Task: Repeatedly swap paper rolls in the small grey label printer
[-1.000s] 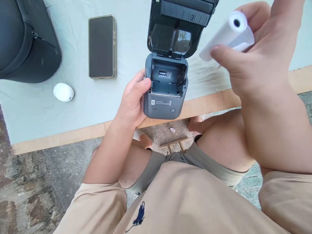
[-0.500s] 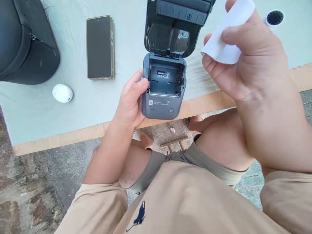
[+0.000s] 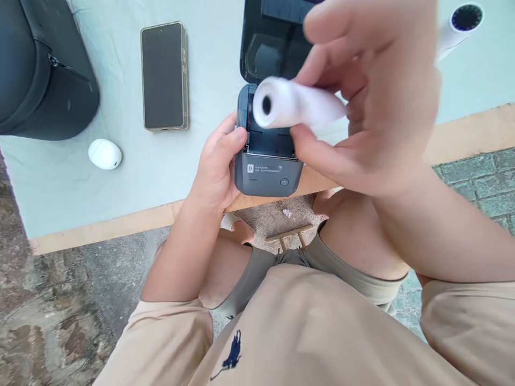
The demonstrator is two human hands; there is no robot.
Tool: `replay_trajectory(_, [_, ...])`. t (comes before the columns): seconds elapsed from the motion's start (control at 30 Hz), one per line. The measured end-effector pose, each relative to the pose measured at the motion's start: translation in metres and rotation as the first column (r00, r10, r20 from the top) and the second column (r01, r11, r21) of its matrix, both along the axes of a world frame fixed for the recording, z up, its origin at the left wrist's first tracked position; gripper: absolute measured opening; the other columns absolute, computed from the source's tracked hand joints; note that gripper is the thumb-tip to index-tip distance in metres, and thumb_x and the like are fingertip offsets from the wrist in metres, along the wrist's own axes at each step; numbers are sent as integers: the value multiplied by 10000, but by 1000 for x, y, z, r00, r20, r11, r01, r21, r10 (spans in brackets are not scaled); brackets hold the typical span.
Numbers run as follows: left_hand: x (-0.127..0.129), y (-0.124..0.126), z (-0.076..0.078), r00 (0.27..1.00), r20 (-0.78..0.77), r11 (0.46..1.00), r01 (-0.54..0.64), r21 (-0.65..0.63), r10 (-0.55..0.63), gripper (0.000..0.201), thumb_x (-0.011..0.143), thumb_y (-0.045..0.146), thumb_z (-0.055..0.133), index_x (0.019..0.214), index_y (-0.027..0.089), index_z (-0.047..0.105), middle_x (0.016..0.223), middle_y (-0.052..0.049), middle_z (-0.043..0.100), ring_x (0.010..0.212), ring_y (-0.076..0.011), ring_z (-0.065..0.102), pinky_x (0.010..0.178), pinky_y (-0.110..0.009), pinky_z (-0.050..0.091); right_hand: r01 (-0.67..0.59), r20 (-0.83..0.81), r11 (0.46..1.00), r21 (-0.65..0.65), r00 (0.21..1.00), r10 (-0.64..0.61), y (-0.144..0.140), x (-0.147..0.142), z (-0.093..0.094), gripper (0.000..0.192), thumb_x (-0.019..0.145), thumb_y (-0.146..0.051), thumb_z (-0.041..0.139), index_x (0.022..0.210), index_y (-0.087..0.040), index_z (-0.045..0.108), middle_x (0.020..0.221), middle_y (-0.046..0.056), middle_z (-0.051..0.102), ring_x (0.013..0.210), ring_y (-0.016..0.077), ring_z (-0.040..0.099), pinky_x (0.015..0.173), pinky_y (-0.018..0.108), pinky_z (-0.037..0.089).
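Paper roll held over an open printer.
Right hand (image 3: 374, 102) grips a white paper roll (image 3: 293, 103); left hand (image 3: 217, 166) clasps the grey printer (image 3: 267, 171) at the table (image 3: 120, 225) edge.

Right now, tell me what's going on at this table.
A person's left hand steadies a small grey label printer at the table edge, its dark lid flipped open. The right hand holds a white paper roll just above the open compartment, not seated. A dark smartphone, a white oval case and a black bag lie to the left.
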State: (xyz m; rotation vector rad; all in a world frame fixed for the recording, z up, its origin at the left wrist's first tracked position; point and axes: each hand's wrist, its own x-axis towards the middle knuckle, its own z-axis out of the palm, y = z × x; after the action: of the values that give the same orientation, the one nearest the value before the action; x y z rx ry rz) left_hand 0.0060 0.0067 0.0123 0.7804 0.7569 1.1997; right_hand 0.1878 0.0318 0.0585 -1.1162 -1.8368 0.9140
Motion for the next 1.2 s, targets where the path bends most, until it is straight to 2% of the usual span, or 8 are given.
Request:
replay_trajectory(0.13, [-3,0,-6,998,-56,1000,-19,14,20,317,855,441,617,1061,204,666,995,-48,712,1160,-292,646,952,-421,548,-102,331,946,308,944,-6,0,-6,5,468,754,-145,550,1194,-301,512,1068,1,650,978,164,634,777,310,501])
replay_trajectory(0.23, [-5,0,-8,996,-91,999,-1,40,5,327,838,466,632,1048,218,669,976,-60,710,1238,-329,587,964,-461,545,-123,445,915,384,893,-67,2,-6,1,332,823,-166,500,1134,-277,532,1072,8,656,965,171,644,704,316,483])
replay_trajectory(0.33, [-5,-1,-6,994,-106,1000,-4,8,5,294,854,466,623,1017,223,644,941,-53,692,1097,-301,641,835,-445,564,-162,481,893,420,874,-68,4,-6,-5,104,864,-183,487,914,-233,564,981,9,692,893,189,670,716,349,497])
replay_trajectory(0.57, [-3,-1,-4,995,-98,1000,-20,10,21,324,786,536,646,956,260,644,884,-49,668,1062,-311,625,712,-414,539,-70,333,759,647,922,-199,-6,-9,-11,148,911,-241,480,790,-224,563,764,-4,640,751,176,618,685,348,413])
replay_trajectory(0.73, [-6,-2,-5,991,-132,1000,9,-3,-9,346,730,487,740,972,262,639,815,-20,623,761,-189,604,637,-350,482,-294,398,682,670,918,6,-17,-13,-21,96,898,-298,569,822,-243,590,805,-67,673,825,140,621,679,339,360])
replay_trajectory(0.83, [-5,-4,-5,983,-180,999,-33,24,37,320,740,337,752,1020,241,630,835,-3,613,712,-143,601,633,-307,492,-254,337,735,629,941,36,-16,-12,-21,124,923,-323,543,830,-248,574,804,-79,667,839,128,614,711,349,383])
replay_trajectory(0.97, [-5,-6,-2,976,-214,999,-36,32,42,376,712,369,768,1028,227,619,859,-7,632,730,-168,651,616,-292,523,-168,330,808,564,943,-34,-8,-3,-17,104,902,-344,571,923,-243,567,884,-5,660,825,163,579,752,363,427])
replay_trajectory(1.2, [-4,-5,-1,981,-192,999,-31,-10,28,402,697,404,762,1024,225,613,856,-10,656,724,-169,655,608,-280,540,-214,408,798,563,912,-43,-13,-1,-20,245,885,-432,606,813,-227,492,838,24,598,848,209,521,714,370,348])
